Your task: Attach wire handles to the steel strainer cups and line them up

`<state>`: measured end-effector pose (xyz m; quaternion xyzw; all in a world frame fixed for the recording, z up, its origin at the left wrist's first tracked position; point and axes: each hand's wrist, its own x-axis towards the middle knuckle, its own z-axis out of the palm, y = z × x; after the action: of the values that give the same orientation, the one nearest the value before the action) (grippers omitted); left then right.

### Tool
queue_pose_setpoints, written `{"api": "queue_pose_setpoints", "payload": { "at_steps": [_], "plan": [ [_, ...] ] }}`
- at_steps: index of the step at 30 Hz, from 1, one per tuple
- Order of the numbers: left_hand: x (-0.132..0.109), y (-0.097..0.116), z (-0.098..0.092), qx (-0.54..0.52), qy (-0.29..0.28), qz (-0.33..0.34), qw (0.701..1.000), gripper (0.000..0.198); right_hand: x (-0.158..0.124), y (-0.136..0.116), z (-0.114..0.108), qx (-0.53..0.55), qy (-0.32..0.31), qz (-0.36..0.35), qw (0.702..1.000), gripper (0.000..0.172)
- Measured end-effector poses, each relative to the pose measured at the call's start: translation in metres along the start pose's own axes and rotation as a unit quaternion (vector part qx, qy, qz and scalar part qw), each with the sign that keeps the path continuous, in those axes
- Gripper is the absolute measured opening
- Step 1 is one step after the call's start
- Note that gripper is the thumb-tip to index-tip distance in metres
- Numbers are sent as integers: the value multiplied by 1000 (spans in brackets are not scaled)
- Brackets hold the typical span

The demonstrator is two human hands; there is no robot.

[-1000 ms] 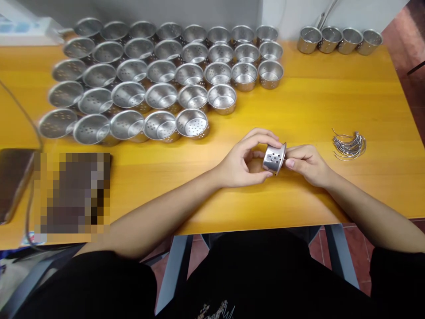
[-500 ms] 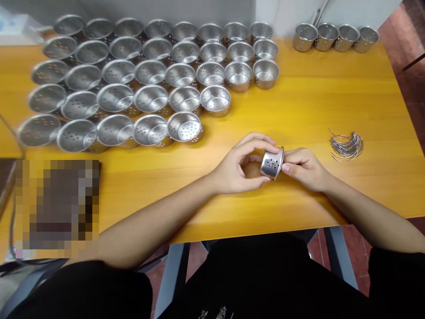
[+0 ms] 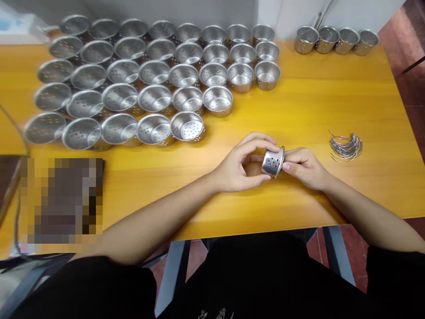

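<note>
Centre right, cup [image 3: 272, 162]: perforated metal, on its side, between both hands over the surface [image 3: 299, 110].
Left hand [image 3: 241, 166]: grip closed around its holed base.
Right hand [image 3: 303, 167]: grip pinching its rim.

I'm holding a small, shiny metal cup [image 3: 272, 162] between my left hand [image 3: 237, 170] and right hand [image 3: 305, 168]. It's lying tipped on its side, with its flat base, dotted with round holes, facing left and its flared rim facing right. It's sitting low over the table [image 3: 299, 106], near the front edge.
</note>
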<state>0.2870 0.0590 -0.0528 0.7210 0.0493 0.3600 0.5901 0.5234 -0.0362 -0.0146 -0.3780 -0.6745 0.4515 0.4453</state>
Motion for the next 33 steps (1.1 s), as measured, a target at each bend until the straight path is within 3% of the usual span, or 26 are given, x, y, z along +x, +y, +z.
{"api": "queue_pose_setpoints", "payload": {
  "at_steps": [9,19,26,33],
  "plan": [
    [2,2,0,8,-5,9,1000,69,-5,5,-3,-8,-14,22,1000,67],
    [-1,0,0,21,-25,6,999,72,-3,2,-2,-8,-13,-7,1000,61],
    [2,1,0,62,-32,11,998,96,-5,3,-1,-11,-19,-12,1000,61],
    [3,4,1,72,-22,-5,997,82,-4,3,-2,-5,-24,-18,1000,59]
  ]
}}
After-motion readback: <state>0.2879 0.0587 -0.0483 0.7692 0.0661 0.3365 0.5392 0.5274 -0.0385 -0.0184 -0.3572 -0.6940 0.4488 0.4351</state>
